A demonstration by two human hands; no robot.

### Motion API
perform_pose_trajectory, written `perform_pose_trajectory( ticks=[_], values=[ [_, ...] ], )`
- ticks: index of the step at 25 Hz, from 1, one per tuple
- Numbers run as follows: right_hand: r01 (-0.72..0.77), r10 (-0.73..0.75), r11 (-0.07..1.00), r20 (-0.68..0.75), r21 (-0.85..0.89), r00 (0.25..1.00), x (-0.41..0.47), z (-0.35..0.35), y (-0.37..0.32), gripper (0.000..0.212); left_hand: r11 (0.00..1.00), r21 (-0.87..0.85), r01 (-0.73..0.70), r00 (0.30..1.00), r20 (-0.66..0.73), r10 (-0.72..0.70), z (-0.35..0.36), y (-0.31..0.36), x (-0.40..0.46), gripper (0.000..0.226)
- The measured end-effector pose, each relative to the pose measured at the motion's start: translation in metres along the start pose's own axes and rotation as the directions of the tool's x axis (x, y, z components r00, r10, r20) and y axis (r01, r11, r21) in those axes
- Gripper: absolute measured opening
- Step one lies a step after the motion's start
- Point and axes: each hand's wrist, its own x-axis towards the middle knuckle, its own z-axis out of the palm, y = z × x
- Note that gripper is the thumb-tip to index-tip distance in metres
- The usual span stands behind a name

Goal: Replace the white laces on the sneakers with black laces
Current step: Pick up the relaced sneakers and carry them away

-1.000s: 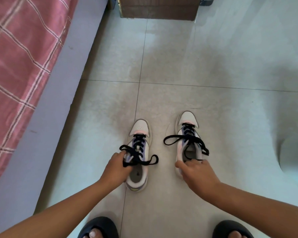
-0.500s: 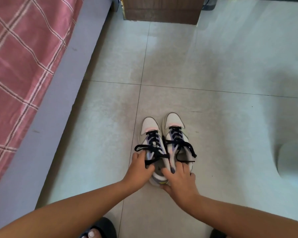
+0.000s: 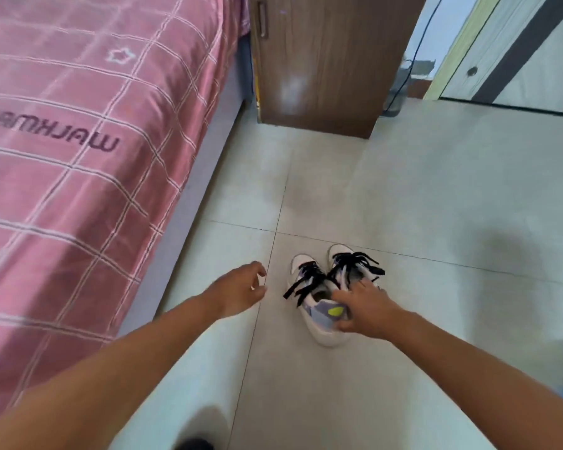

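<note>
Two white sneakers stand pressed side by side on the tiled floor, the left sneaker and the right sneaker, both threaded with black laces tied in loose bows. My right hand grips both sneakers at their heels, fingers curled over the collars and thumb under the left heel near a yellow mark. My left hand hovers free to the left of the sneakers, fingers loosely curled, holding nothing. No white laces are in view.
A bed with a pink checked cover and grey base runs along the left. A brown wooden cabinet stands at the back, a door at the far right. My dark slipper shows at the bottom edge.
My left hand has let go of the left sneaker and moved away to the left. My right hand now grips both sneakers together at the heels. The view has tilted up.
</note>
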Motion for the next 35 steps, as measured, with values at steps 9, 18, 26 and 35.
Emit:
perform_pose_trajectory(
  ticks=[9,18,26,35],
  values=[
    [0.061,-0.079,0.991,0.149,0.12,0.986,-0.213,-0.23,-0.075,0.05,0.981,-0.175,0.087,0.977,-0.176,-0.118,-0.218,0.17,-0.252,0.028],
    [0.234,-0.245,0.963,0.069,0.135,0.967,-0.366,-0.39,-0.113,0.056,0.929,-0.301,0.215,0.848,-0.415,-0.33,-0.304,0.281,-0.461,0.022],
    [0.462,-0.461,0.887,0.136,0.022,0.877,-0.405,-0.408,-0.143,0.058,0.657,-0.686,0.312,0.452,-0.501,-0.738,-0.226,0.349,-0.598,0.006],
    [0.85,-0.769,0.496,0.364,-0.178,0.526,-0.458,-0.352,-0.248,0.058,0.254,-0.886,0.389,-0.092,-0.312,-0.946,-0.134,0.412,-0.721,0.02]
  ],
)
